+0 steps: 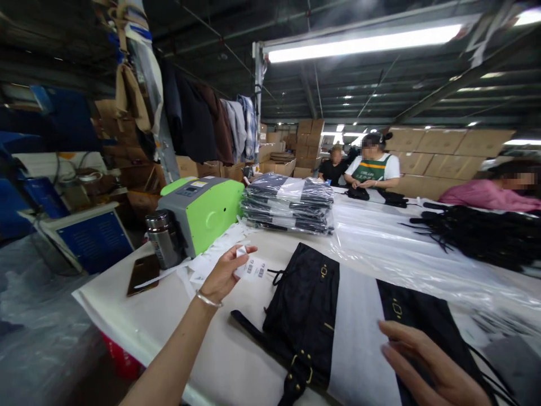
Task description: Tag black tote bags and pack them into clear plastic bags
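A small white paper barcode label [254, 269], judged light and flimsy, is pinched at its edge by fingers of the left hand [223, 274], while the right hand [431, 366] is laid, fingers released, on a black fabric handbag [422, 318].

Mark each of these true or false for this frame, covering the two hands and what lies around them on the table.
1. The left hand pinches a white label. True.
2. The right hand grips the flask. False: it lies open on the black bag; the flask stands untouched beside the green machine.
3. White paper covers the middle of the bag. True.
4. The phone lies on top of the machine. False: it lies on the table, in front of the flask.
5. The left hand is closer to the machine than the right hand. True.
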Tool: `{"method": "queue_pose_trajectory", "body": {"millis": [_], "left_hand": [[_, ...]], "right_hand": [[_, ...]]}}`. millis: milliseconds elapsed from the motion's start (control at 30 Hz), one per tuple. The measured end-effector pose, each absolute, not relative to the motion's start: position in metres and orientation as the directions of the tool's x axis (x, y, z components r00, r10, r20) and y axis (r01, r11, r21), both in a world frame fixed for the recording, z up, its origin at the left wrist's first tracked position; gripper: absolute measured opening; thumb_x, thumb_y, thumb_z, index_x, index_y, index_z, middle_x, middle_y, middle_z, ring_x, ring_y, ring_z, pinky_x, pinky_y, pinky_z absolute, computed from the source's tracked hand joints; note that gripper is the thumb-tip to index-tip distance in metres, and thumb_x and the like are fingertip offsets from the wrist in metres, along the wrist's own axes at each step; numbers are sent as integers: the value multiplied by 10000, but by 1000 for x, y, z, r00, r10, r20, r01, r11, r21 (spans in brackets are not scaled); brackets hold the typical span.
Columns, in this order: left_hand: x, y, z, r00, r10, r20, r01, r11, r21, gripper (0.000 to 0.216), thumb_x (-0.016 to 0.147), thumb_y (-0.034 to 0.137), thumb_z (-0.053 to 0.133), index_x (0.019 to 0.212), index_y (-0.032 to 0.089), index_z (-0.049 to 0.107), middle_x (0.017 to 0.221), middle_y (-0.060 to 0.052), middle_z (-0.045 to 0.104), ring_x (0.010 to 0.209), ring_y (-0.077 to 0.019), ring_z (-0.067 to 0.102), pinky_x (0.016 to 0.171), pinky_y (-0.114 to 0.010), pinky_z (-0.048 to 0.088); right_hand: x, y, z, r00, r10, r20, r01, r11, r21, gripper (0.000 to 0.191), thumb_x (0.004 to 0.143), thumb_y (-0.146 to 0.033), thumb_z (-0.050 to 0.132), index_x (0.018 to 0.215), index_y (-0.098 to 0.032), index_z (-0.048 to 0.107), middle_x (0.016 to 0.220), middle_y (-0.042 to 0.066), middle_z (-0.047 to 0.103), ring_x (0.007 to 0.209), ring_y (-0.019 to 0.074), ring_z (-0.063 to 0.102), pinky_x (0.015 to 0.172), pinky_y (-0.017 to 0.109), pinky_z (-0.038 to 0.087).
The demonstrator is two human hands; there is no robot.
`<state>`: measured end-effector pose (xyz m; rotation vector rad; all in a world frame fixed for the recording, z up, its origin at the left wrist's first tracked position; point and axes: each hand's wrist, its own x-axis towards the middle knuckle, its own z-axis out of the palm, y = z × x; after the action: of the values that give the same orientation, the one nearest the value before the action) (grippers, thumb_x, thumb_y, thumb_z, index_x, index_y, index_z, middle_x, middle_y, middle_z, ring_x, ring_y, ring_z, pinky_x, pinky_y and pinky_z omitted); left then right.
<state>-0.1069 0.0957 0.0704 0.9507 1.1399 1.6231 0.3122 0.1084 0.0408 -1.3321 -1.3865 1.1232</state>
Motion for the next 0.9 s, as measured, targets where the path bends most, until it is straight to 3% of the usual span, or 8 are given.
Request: {"method": "queue_pose_trajectory", "body": {"millis": [100, 233, 333, 467, 600, 733, 800, 900], "left_hand": [[-54, 76, 91, -175, 981, 85, -453, -157, 878, 365, 705, 297, 834, 902, 206, 541, 1298, -48, 634, 711, -77, 609, 631, -194, 504], [7, 57, 93, -80, 994, 75, -451, -103, 886, 370, 739, 307, 813, 991, 215, 558, 1098, -25, 672, 642, -79, 580, 581, -200, 488], [31, 48, 78, -103, 980, 171, -185, -188, 965, 591, 745, 428, 798, 1245, 233, 551, 948, -41, 675, 747, -167, 642, 658, -264, 534], [37, 43, 61, -90, 842, 532, 431, -449, 783, 601, 766, 485, 763, 1316, 321, 585, 1447, -108, 521, 1382, -355, 428, 1123, -511, 396], [52, 39, 56, 359, 818, 449, 543, -574, 613, 267, 805, 423, 743, 1055, 336, 716, 1024, -24, 737, 1150, -292, 625, 1214, -564, 198], [82, 33, 56, 407, 887, 219, 472, -409, 781, 145, 790, 339, 741, 764, 210, 681, 725, 17, 632, 731, -154, 581, 906, -304, 460], [95, 31, 56, 371, 919, 131, 409, -288, 866, 184, 793, 335, 713, 728, 180, 639, 696, 20, 567, 676, -128, 488, 672, -231, 398], [113, 31, 57, 397, 918, 11, 309, -145, 940, 216, 784, 365, 703, 786, 161, 631, 675, 29, 519, 613, -100, 383, 586, -224, 302]], "right_hand": [[247, 95, 63, -203, 979, -7, 75, 8, -997, 628, 536, -530, 886, 1084, -274, 717, 1216, 107, 679, 1099, 341, 645, 922, 455, 566], [200, 83, 81, -435, 900, 15, -224, -92, -970, 682, 656, -511, 856, 1228, -232, 612, 1222, 103, 662, 1057, 254, 659, 821, 345, 561], [203, 76, 79, -517, 856, 16, -240, -127, -962, 463, 693, -512, 840, 956, -169, 672, 857, 29, 681, 710, 125, 611, 646, 232, 470], [233, 73, 69, -541, 841, 20, -98, -40, -994, 385, 690, -471, 829, 774, -140, 650, 655, -22, 577, 599, 79, 474, 589, 207, 372], [268, 68, 69, -498, 867, 8, 133, 85, -987, 190, 672, -270, 779, 766, -136, 683, 641, -32, 556, 596, 73, 421, 561, 201, 312], [302, 59, 73, -452, 891, 30, 89, 78, -993, 277, 666, -285, 800, 889, -153, 703, 659, -44, 537, 592, 66, 407, 549, 194, 300], [317, 55, 72, -463, 886, 21, -28, 9, -1000, 387, 693, -422, 817, 940, -155, 683, 670, -39, 535, 597, 69, 438, 565, 193, 327], [332, 50, 65, -448, 894, -15, -180, -106, -978, 545, 660, -554, 837, 978, -166, 625, 660, -46, 541, 543, 65, 465, 537, 196, 345]]}}
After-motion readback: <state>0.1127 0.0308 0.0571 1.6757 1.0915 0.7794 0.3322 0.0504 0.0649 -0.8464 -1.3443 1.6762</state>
